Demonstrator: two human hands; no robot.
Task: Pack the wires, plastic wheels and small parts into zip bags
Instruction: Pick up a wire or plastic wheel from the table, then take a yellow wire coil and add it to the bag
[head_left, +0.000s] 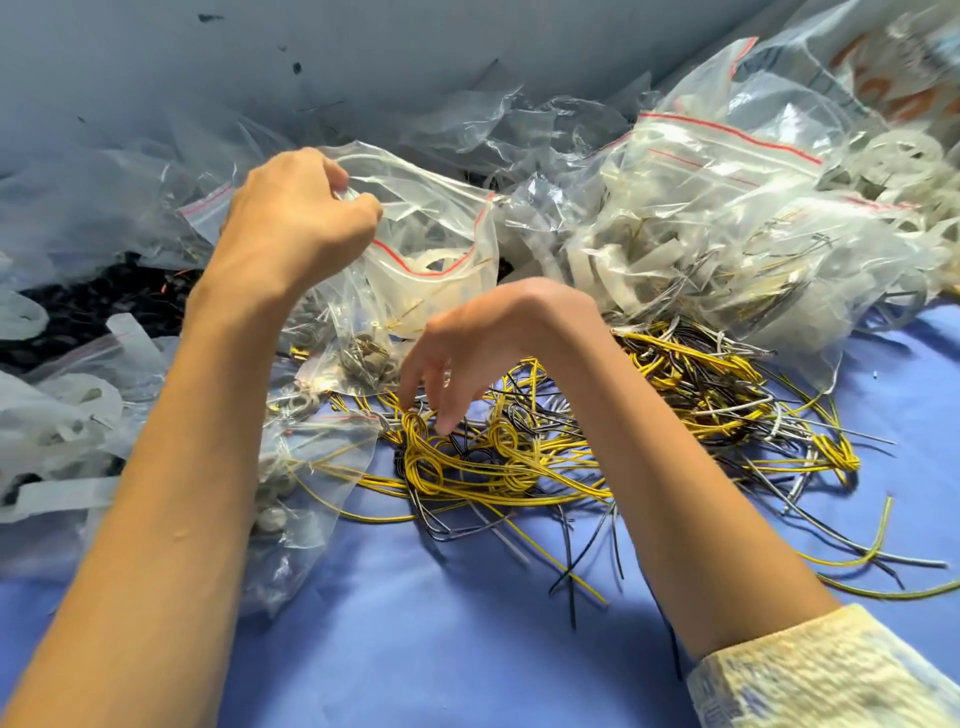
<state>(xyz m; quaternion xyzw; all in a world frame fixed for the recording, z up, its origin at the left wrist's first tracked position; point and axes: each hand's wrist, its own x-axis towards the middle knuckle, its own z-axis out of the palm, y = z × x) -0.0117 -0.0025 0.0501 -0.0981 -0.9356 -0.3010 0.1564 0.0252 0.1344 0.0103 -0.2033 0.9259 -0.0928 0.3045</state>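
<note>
My left hand (296, 208) grips the rim of a clear zip bag (436, 234) with a red seal line and holds its mouth up. White plastic pieces lie inside it. My right hand (467, 343) hangs just above a heap of knotted yellow, black and grey wires (519, 457) on the blue cloth. Its fingers point down and reach a yellow knot, holding nothing that I can see. A small bag of metal parts (363, 358) lies between my hands.
Filled zip bags of white plastic wheels and wires (727, 208) pile at the right. Loose clear bags (104, 208) and white strips (62, 415) cover the left. Another small bag of parts (291, 499) lies under my left forearm. Bare blue cloth (415, 649) spreads near me.
</note>
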